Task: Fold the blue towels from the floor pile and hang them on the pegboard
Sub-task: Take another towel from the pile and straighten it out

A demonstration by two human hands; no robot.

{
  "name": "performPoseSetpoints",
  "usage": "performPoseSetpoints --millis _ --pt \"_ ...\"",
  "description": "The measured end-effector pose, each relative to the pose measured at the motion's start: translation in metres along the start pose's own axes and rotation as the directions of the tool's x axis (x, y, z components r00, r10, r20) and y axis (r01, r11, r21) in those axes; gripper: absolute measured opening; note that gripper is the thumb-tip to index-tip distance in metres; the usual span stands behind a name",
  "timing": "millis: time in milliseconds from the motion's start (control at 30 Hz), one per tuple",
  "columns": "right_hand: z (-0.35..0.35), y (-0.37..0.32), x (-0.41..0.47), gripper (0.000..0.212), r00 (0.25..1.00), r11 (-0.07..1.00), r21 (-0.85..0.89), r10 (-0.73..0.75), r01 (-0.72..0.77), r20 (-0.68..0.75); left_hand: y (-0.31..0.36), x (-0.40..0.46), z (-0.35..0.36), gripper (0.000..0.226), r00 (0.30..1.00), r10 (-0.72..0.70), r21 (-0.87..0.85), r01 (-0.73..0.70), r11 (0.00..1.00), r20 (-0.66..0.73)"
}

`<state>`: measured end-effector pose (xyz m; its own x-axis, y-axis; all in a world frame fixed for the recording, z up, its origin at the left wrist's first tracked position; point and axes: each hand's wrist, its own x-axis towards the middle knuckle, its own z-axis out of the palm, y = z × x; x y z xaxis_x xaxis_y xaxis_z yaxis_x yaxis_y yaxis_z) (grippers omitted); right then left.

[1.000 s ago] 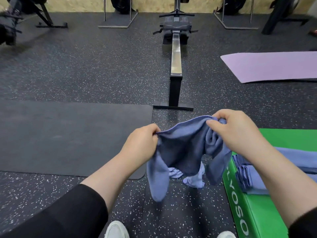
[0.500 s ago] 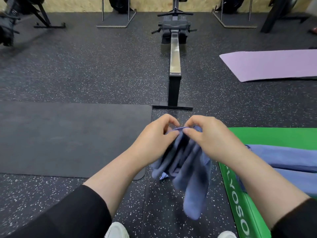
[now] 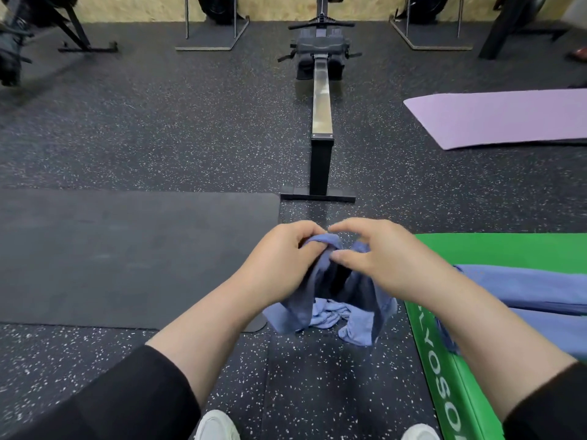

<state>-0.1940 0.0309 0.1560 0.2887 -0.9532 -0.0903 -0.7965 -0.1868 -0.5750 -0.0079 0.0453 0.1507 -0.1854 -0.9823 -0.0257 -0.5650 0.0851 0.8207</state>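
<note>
towel (image 3: 320,281) hangs straight down | left hand (image 3: 279,265) grip clamped on its top edge | right hand (image 3: 374,255) grip apart, touching alongside, equally near

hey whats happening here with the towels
A person is standing in a gym and working a blue towel in front of them. The left hand grips its bunched top edge, and the right hand is at the same edge with fingers partly spread, so its grip is unclear. The towel hangs in loose folds, not yet neat. A lighter crumpled towel lies on the floor below, and other blue towels lie flatter on the green mat to the right. No pegboard is in view.
</note>
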Motion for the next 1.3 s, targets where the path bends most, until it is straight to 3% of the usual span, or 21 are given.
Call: performPoseSetpoints --millis 67,267,300,367,433,500,567,633,700,833,967,1133,1300 --pt "0.003 -0.004 0.001 0.009 1.0 1.0 0.003 0.015 -0.015 -0.011 -0.001 0.002 0.002 0.015 1.0 -0.005 -0.011 0.004 1.0 -0.03" --pt "-0.003 0.013 0.008 0.021 0.972 0.987 -0.006 0.16 -0.163 -0.171 -0.02 0.007 -0.006 0.014 0.981 -0.1 0.155 0.126 0.98 -0.164" --pt "-0.004 0.017 0.009 0.021 0.968 0.983 0.008 0.18 -0.182 -0.172 -0.024 0.008 -0.009 0.013 0.977 -0.109 0.091 0.128 0.988 -0.186" --pt "-0.006 0.021 0.009 0.016 0.962 0.974 0.1 0.218 -0.204 -0.165 -0.023 0.007 -0.012 0.009 0.973 -0.142 -0.196 0.106 0.975 -0.182" --pt "-0.009 0.02 0.007 0.023 0.953 0.939 0.252 0.273 -0.234 -0.132 -0.016 0.005 -0.01 0.015 0.971 -0.189 -0.44 0.108 0.891 -0.146" --pt "-0.01 0.023 0.006 0.042 0.948 0.92 0.288 0.304 -0.265 -0.099 -0.013 0.005 -0.007 0.021 0.966 -0.214 -0.493 0.117 0.862 -0.144" --pt "-0.009 0.023 0.006 0.046 0.945 0.908 0.316 0.316 -0.273 -0.091 -0.012 0.006 -0.003 0.027 0.959 -0.227 -0.474 0.123 0.872 -0.17" --pt "-0.007 0.022 0.006 0.049 0.936 0.821 0.511 0.341 -0.252 -0.086 -0.009 0.006 0.001 0.026 0.95 -0.231 -0.436 0.12 0.892 -0.212" --pt "-0.005 0.021 0.008 0.047 0.925 0.643 0.733 0.376 -0.222 -0.05 -0.007 0.006 0.005 0.027 0.952 -0.213 -0.408 0.109 0.906 -0.219" --pt "0.0 0.021 0.012 0.038 0.927 0.365 0.9 0.362 -0.24 0.1 -0.003 0.005 0.011 0.022 0.958 -0.189 -0.407 0.088 0.909 -0.216" --pt "0.002 0.012 0.008 0.007 0.901 0.336 0.901 0.416 -0.275 0.12 0.003 0.001 0.015 0.015 0.958 -0.163 -0.408 0.054 0.911 -0.236" --pt "0.01 0.007 0.005 0.018 0.906 0.3 0.905 0.386 -0.3 0.172 0.009 -0.002 0.022 0.01 0.959 -0.154 -0.428 0.039 0.903 -0.239" --pt "0.011 -0.002 0.002 0.032 0.945 0.23 0.921 0.173 -0.313 0.278 0.01 -0.002 0.03 0.009 0.951 -0.174 -0.414 0.055 0.908 -0.256"
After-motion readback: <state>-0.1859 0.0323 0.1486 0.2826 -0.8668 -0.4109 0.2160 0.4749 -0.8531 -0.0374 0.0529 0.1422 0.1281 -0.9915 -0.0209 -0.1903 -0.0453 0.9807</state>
